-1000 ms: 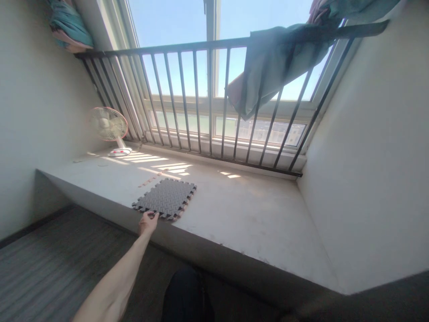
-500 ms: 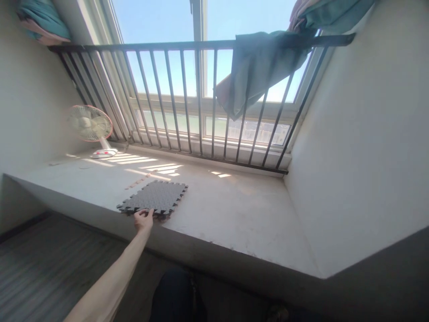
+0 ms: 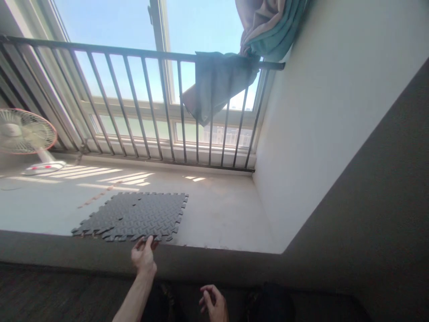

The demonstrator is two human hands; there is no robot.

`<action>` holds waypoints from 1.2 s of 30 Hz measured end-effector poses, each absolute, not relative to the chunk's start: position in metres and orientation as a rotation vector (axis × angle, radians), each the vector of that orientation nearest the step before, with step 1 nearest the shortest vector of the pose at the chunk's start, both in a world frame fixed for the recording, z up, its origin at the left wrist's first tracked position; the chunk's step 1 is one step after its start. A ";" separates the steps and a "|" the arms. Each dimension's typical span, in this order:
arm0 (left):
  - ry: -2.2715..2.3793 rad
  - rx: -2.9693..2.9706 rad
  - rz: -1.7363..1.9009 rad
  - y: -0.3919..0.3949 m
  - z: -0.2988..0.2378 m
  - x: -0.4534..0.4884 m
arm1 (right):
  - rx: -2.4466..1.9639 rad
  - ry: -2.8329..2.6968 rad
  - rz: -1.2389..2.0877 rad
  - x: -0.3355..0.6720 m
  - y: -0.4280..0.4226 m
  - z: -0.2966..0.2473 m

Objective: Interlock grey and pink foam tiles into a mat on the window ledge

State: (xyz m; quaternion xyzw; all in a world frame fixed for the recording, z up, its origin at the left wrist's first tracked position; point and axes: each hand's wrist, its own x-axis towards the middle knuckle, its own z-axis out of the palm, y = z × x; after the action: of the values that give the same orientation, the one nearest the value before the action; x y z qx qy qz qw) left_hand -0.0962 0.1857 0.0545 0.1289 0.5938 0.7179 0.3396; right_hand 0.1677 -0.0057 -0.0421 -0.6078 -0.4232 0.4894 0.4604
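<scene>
Gripping dark jigsaw-edged foam mat (image 3: 134,215) — left hand (image 3: 144,258) fingers clamped on near edge; right hand (image 3: 213,304) half-curled.

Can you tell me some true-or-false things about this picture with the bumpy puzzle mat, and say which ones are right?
1. The left hand touches the near edge of the grey foam mat. True.
2. A fan stands on the ledge, far to the left. True.
3. The right hand holds the mat too. False: it is low down, apart from the mat, with its fingers curled and nothing seen in it.
4. The cloth lies on the mat. False: it hangs over the railing by the window.
5. The mat leans upright against the wall. False: it lies flat on the ledge.
</scene>
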 end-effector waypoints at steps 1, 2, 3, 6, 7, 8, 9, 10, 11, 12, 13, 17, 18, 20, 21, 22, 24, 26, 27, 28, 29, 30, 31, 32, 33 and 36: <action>1.520 0.372 1.835 0.171 0.046 -0.073 | -1.400 -0.973 1.263 0.169 0.009 -0.033; 1.511 0.396 1.805 0.157 0.037 -0.049 | -1.309 -0.880 1.304 0.171 0.023 -0.022; 1.501 0.424 1.773 0.144 0.029 -0.026 | -1.234 -0.789 1.341 0.174 0.035 -0.010; 1.459 0.447 1.662 0.110 0.007 0.037 | -1.114 -0.598 1.368 0.188 0.059 0.023; 1.445 0.439 1.626 0.101 0.002 0.055 | -1.117 -0.572 1.329 0.193 0.063 0.030; 1.431 0.435 1.592 0.094 -0.001 0.071 | -1.135 -0.560 1.264 0.199 0.066 0.035; 1.417 0.444 1.557 0.088 -0.003 0.085 | -1.160 -0.557 1.183 0.206 0.067 0.037; 1.402 0.468 1.522 0.082 -0.004 0.096 | -1.184 -0.556 1.104 0.213 0.068 0.038; 1.384 0.503 1.486 0.078 -0.003 0.105 | -1.203 -0.554 1.040 0.222 0.068 0.036; 1.365 0.536 1.453 0.074 -0.001 0.110 | -1.217 -0.550 0.994 0.231 0.067 0.033; 1.343 0.560 1.425 0.072 0.003 0.112 | -1.230 -0.542 0.964 0.242 0.066 0.029; 1.355 0.549 1.414 0.073 0.016 0.089 | -1.295 -0.542 0.890 0.298 0.057 0.016; 1.370 0.561 1.410 0.076 0.018 0.080 | -1.312 -0.549 0.878 0.312 0.055 0.015; 1.376 0.630 1.368 0.085 0.017 0.067 | -1.338 -0.560 0.863 0.340 0.053 0.015; 1.357 0.671 1.335 0.090 0.016 0.065 | -1.347 -0.562 0.854 0.352 0.054 0.016; 1.330 0.700 1.306 0.096 0.014 0.066 | -1.352 -0.563 0.839 0.363 0.055 0.018; 1.279 0.710 1.271 0.107 0.011 0.079 | -1.352 -0.553 0.792 0.381 0.063 0.021; 1.244 0.683 1.262 0.120 0.012 0.101 | -1.352 -0.515 0.746 0.395 0.072 0.023; 1.236 0.674 1.263 0.126 0.013 0.114 | -1.351 -0.485 0.731 0.400 0.077 0.023; 1.236 0.674 1.265 0.133 0.015 0.127 | -1.347 -0.453 0.725 0.405 0.081 0.022; 1.243 0.684 1.262 0.139 0.017 0.138 | -1.339 -0.427 0.725 0.410 0.083 0.019; 1.253 0.704 1.252 0.146 0.018 0.149 | -1.327 -0.409 0.723 0.414 0.084 0.016; 1.265 0.738 1.233 0.152 0.018 0.157 | -1.313 -0.398 0.717 0.418 0.085 0.012; 1.280 0.791 1.204 0.157 0.017 0.163 | -1.304 -0.392 0.707 0.421 0.083 0.008; 1.296 0.869 1.170 0.162 0.016 0.167 | -1.302 -0.392 0.696 0.424 0.081 0.003; 1.383 1.233 1.095 0.171 0.006 0.167 | -1.392 -0.425 0.644 0.432 0.072 -0.006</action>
State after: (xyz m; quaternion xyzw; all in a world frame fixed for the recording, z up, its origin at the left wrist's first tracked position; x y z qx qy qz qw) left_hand 0.1670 0.1707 0.0064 0.5042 0.5655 0.4476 0.4750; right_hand 0.4325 0.0719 -0.0064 -0.6249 -0.1909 0.2889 0.6997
